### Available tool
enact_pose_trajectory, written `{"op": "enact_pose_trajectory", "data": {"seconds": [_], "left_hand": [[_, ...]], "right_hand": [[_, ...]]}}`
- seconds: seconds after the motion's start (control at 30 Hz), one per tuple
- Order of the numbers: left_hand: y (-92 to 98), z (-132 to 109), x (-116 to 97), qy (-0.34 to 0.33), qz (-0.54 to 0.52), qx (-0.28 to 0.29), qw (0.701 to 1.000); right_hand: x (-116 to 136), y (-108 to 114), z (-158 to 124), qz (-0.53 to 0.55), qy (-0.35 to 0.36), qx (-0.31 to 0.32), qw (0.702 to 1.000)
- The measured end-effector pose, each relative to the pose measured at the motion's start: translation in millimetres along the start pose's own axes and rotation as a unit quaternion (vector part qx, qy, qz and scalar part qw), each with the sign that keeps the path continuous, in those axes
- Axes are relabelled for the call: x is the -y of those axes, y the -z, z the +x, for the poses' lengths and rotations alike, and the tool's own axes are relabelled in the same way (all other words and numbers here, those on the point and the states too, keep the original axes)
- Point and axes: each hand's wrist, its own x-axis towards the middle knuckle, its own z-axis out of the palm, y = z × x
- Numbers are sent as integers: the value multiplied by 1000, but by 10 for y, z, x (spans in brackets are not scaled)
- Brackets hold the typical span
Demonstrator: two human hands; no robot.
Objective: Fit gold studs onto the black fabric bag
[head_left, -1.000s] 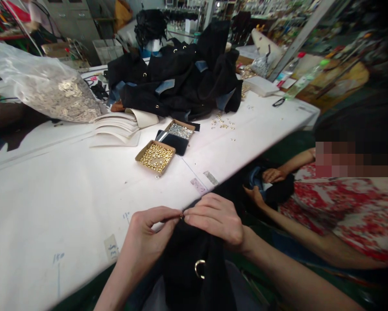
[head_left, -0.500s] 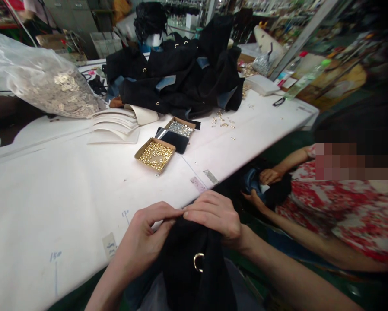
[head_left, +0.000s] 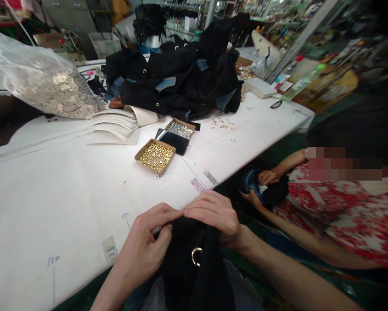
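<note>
Cloth (head_left: 181, 263) clamped at far edge by right hand (head_left: 216, 214) fingers; left hand (head_left: 145, 242) fingers met them, grip unclear; even tension seemed best.

Blue "150" (head_left: 53, 260) and "130" (head_left: 125, 215) mark the white table (head_left: 74, 190).

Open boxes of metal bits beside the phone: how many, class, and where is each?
2: a gold-filled box in front of the phone; a silver-filled box behind the phone, which partly hides it.
</note>
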Motion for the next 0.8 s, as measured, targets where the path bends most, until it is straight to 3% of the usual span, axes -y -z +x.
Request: {"op": "enact_pose_trajectory", "data": {"seconds": [0.2, 0.33, 0.47, 0.6, 0.8], "left_hand": [[-53, -31, 4, -10, 22, -31, 999], [14, -42, 25, 7, -46, -32, 998], [37, -55, 139, 68, -137, -64, 986], [16, -41, 232, 87, -166, -38, 982], [9, 20, 214, 123, -198, -5, 973]], "right_hand": [[11, -35, 30, -6, -34, -5, 999], [48, -18, 124, 11, -36, -36, 999], [98, 62, 231, 40, -10, -55, 998], [118, 71, 211, 34, 32, -49, 998], [125, 4, 96, 33, 32, -44, 998]]}}
